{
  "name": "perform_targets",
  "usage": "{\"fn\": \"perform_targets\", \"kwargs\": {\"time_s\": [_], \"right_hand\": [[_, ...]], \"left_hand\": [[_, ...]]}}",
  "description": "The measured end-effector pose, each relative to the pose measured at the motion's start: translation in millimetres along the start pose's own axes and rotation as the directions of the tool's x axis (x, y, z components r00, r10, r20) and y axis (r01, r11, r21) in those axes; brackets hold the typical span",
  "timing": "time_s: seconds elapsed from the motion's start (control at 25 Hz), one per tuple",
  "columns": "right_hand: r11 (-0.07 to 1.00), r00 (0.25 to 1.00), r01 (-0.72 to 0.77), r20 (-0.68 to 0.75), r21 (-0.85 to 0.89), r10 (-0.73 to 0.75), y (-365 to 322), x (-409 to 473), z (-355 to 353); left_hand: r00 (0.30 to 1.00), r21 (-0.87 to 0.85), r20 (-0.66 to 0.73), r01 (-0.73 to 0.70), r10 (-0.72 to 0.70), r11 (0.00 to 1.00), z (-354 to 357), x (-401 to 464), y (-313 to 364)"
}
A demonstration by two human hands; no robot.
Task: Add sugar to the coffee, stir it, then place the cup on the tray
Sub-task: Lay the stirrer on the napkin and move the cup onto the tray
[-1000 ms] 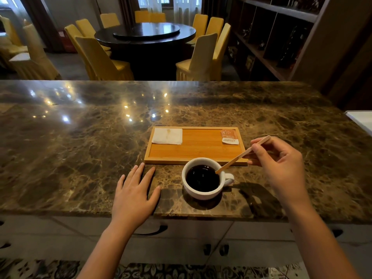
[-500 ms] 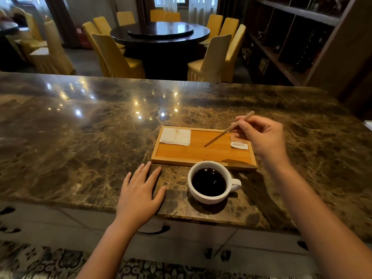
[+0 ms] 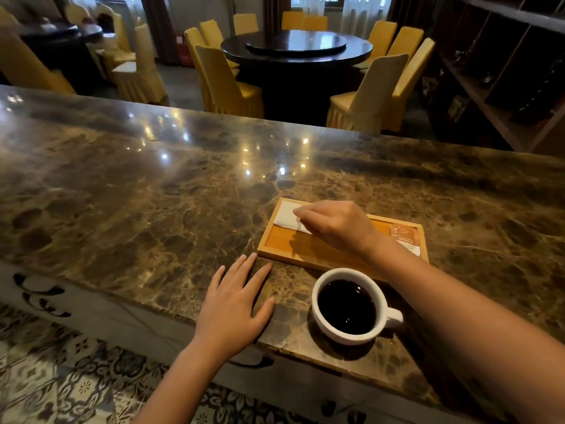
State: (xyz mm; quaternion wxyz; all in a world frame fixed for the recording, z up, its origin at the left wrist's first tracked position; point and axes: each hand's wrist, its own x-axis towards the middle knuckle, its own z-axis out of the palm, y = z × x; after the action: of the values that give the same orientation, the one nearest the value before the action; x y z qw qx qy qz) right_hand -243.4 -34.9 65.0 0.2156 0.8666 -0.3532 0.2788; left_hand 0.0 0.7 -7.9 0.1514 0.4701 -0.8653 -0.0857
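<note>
cup (image 3: 348, 307): white, full of dark coffee, upright on the marble counter (image 3: 153, 194), just on the near side of the tray, not on it. Handle points right.
tray (image 3: 275, 246): wooden, rectangular, flat on the counter. Near edge sits just behind the cup rim; touching or a small gap, cannot tell.
napkin (image 3: 286, 215): white, folded, in the tray's far-left corner, partly under the right hand's fingers.
sugar packet (image 3: 405, 235): orange and white, in the tray's far-right corner, lying flat. Open or sealed, cannot tell.
right hand (image 3: 339, 223): reaches across over the tray, forearm passing just right of the cup. Fingers curled down and pinched together at the napkin; fingertips look to be touching it. Whether they hold anything, cannot tell. Stir stick not visible in this view.
left hand (image 3: 235, 304): palm down, flat on the counter left of the cup, fingers spread and straight, gripping nothing. Fingertips point toward the tray's near-left corner and stop just short of it.
background: beyond the counter's far edge, a dark round table (image 3: 296, 47) with yellow covered chairs (image 3: 226, 84) around it; shelving on the right.
</note>
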Motion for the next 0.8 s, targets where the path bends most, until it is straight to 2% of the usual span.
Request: {"fn": "perform_targets", "kwargs": {"time_s": [0.16,0.32,0.56,0.8], "right_hand": [[0.989,0.985,0.144,0.098,0.014,-0.145,3.2,-5.6,11.3],[0.980,0.966,0.196,0.164,0.040,-0.200,-0.9,-9.1,18.6],[0.986,0.963,0.131,0.223,0.103,-0.151,-5.2,-10.3,24.7],[0.998,0.968,0.060,0.243,0.012,-0.061,0.9,-10.6,-0.8]], "left_hand": [[1.000,0.000,-0.004,0.006,-0.006,1.000,-0.9,0.9,0.8],[1.000,-0.012,-0.008,0.009,-0.009,1.000,-1.2,1.0,1.2],[1.000,-0.013,-0.015,0.007,-0.007,1.000,-1.3,1.0,1.1],[1.000,-0.010,-0.014,0.008,-0.008,1.000,-0.9,1.8,-0.8]]}}
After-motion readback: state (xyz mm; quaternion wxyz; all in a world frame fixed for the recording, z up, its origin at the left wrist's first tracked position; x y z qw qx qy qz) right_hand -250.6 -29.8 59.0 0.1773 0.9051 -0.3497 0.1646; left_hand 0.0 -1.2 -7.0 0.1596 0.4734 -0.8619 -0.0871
